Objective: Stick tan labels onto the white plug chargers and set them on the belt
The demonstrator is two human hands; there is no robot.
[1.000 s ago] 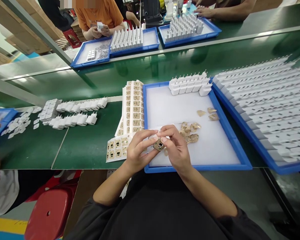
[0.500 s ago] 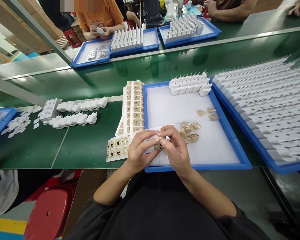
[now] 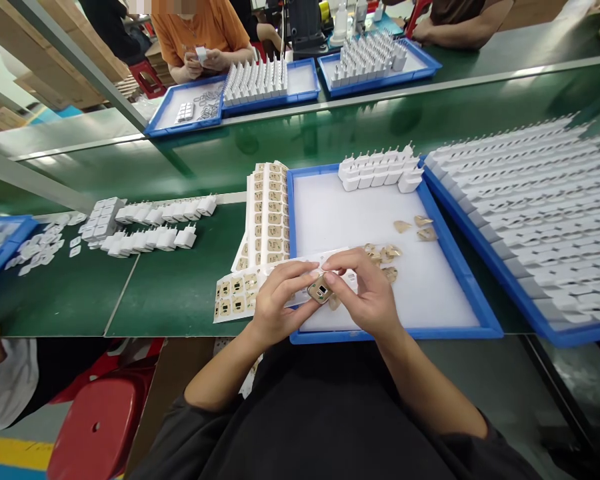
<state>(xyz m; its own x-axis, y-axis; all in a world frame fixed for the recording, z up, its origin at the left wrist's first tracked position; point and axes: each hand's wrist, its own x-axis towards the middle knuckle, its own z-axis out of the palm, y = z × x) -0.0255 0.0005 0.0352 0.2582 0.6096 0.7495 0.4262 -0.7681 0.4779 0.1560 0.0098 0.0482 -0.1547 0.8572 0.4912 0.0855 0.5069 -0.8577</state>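
A small white plug charger [image 3: 321, 291] with a tan film on its face is held over the near left part of a blue-rimmed tray [image 3: 445, 332]. My left hand [image 3: 279, 301] grips it from the left, thumb beneath and fingers along the top. At its upper right corner, the thumb and index finger of my right hand [image 3: 370, 293] pinch close together; anything thin between them is too small to see. Beside the left wrist lies a sheet of tan stickers [image 3: 233, 297], partly under my left hand. Crumpled tan film pieces [image 3: 390, 253] rest on the tray right of the fingers.
Several white chargers [image 3: 380, 170] stand at the tray's back edge. Another tray holds long rows of chargers [image 3: 525, 220] to the right. Sticker sheets [image 3: 269, 213] are stacked left of my tray. More chargers [image 3: 155, 240] stand farther left. Co-workers sit across the bench.
The charger's filmed face has turned more toward me. My right hand has shifted slightly right, uncovering more of that face. The left hand stays nearly in place.
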